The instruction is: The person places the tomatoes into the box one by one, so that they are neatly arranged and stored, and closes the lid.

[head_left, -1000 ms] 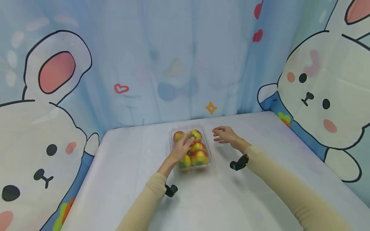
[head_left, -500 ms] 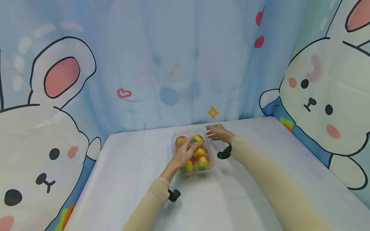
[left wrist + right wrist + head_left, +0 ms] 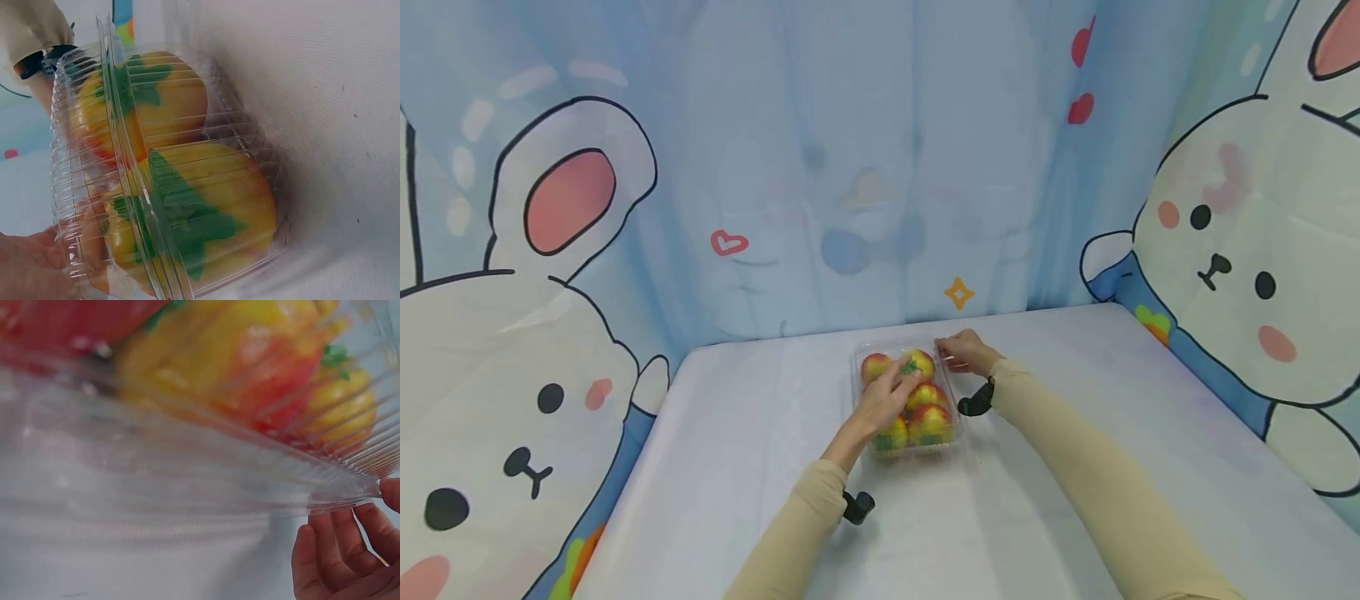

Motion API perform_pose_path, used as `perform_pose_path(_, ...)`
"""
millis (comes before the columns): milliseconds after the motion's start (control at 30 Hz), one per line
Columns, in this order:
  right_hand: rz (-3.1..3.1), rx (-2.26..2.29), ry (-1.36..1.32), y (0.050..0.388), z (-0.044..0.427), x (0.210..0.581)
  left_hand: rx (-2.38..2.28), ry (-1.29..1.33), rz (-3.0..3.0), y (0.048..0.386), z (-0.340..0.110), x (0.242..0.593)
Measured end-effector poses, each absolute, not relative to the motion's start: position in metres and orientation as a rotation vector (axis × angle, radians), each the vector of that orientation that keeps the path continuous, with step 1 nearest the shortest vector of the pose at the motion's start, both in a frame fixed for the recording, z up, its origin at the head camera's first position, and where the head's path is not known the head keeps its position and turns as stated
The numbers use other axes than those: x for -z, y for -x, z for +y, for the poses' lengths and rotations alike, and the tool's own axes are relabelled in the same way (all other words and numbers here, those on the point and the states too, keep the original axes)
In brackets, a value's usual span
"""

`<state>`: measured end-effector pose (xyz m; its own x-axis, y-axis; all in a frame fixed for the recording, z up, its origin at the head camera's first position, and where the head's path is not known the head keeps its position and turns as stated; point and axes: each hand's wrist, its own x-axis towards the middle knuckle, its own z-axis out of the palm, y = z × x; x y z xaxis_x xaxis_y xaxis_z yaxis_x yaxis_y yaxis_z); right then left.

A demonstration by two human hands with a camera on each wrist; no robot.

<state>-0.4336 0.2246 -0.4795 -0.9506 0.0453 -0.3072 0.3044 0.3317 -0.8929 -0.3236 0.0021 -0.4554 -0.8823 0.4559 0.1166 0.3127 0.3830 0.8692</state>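
A clear plastic clamshell box [image 3: 917,451] stands on the table, lid down, with several yellow-and-red peach-like fruits [image 3: 930,425] inside. Green leaf shapes mark the fruits [image 3: 187,212] in the left wrist view. My left hand [image 3: 883,402] rests on the lid, its fingers stretched across the top. At the box's far right corner my right hand [image 3: 968,354] pinches the rim. The right wrist view shows this hand [image 3: 344,562] with the thumb at the plastic edge [image 3: 337,500] and the fingers beneath it. Part of the fruit lies hidden under the left hand.
A white cloth covers the table [image 3: 760,467]. Behind it hangs a light blue curtain [image 3: 850,167] printed with large white rabbits. Both wrists carry small black cameras, the left camera [image 3: 858,506] and the right camera [image 3: 976,400].
My right hand has moved left from beside the box to its far right corner and now pinches the rim there. My left hand stays on the lid. The head view has shifted slightly.
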Motion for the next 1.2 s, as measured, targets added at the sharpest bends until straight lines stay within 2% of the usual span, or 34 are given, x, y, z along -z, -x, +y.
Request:
perform_pose_path(667,2.309,1.796,-0.476,0.435,0.224,0.486,-1.527,-0.715,2.475,0.326,0.003,0.456)
perform_pose_path(900,2.346,1.664,-0.311,0.434,0.229,0.486,-1.544,-0.722,2.433,0.326,0.002,0.454)
perform_pose_path(1200,2.548,1.407,0.035,0.418,0.236,0.446,-1.713,-0.795,2.230,0.338,-0.007,0.431)
